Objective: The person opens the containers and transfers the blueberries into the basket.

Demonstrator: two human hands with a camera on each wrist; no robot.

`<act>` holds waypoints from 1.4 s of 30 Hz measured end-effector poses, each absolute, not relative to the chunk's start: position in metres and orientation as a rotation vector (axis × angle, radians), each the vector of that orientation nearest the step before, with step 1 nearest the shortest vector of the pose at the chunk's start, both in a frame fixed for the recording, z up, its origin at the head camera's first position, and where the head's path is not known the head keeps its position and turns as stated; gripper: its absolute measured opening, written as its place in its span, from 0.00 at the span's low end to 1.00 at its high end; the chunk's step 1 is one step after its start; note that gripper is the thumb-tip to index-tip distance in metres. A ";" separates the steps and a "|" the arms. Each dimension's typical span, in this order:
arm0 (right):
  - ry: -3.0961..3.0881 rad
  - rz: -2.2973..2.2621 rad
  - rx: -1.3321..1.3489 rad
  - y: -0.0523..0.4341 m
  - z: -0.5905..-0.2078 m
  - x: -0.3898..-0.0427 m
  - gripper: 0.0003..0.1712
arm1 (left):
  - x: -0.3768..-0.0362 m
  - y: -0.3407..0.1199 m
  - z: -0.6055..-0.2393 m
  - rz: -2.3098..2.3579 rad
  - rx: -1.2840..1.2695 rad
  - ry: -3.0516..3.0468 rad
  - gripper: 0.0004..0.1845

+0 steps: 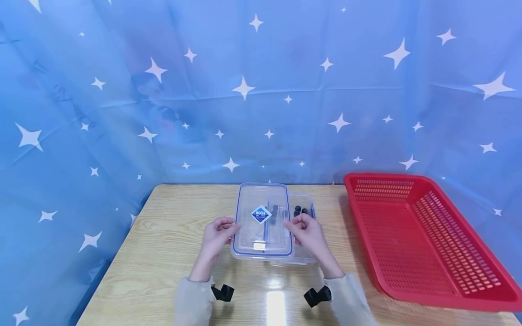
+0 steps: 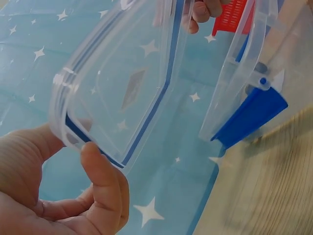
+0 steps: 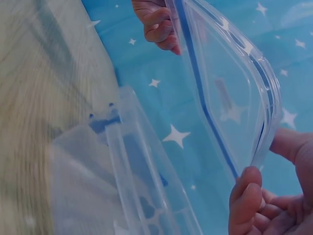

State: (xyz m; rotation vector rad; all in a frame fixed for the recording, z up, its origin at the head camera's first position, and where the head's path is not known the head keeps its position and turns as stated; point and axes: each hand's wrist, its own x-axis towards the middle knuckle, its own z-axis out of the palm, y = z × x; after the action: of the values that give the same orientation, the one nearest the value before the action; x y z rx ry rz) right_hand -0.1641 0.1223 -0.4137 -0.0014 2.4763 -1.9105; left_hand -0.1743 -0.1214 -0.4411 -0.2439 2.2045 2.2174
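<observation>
Both hands hold a clear plastic lid [image 1: 254, 235] with a blue sealing strip and a blue diamond label. My left hand [image 1: 215, 236] pinches its left edge, thumb on one face and fingers on the other, as the left wrist view shows at the rim [image 2: 93, 139]. On the opposite edge, my right hand [image 1: 311, 233] pinches the lid the same way. Below and slightly right of the lid, a clear plastic container [image 1: 303, 256] stands on the table, partly covered by it in the head view. Several small dark round things [image 1: 297, 209] lie inside, near blue parts [image 2: 252, 120].
A large red plastic basket [image 1: 401, 246] with slotted walls stands on the right of the wooden table [image 1: 163, 253]. A blue curtain with white stars [image 1: 261, 113] hangs behind the table. Black wrist mounts [image 1: 223, 293] sit at both cuffs.
</observation>
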 end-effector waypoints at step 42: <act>2.366 -1.826 -0.339 0.014 -0.462 -0.178 0.16 | -0.149 -0.247 -0.454 1.950 -0.455 2.322 0.23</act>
State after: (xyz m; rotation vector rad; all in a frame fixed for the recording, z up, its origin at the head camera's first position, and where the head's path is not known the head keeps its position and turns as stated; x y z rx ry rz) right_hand -0.1779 0.0144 -0.4623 -0.3388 2.3662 -1.8261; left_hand -0.1493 -0.2470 -0.4536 -0.4551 2.3220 1.9504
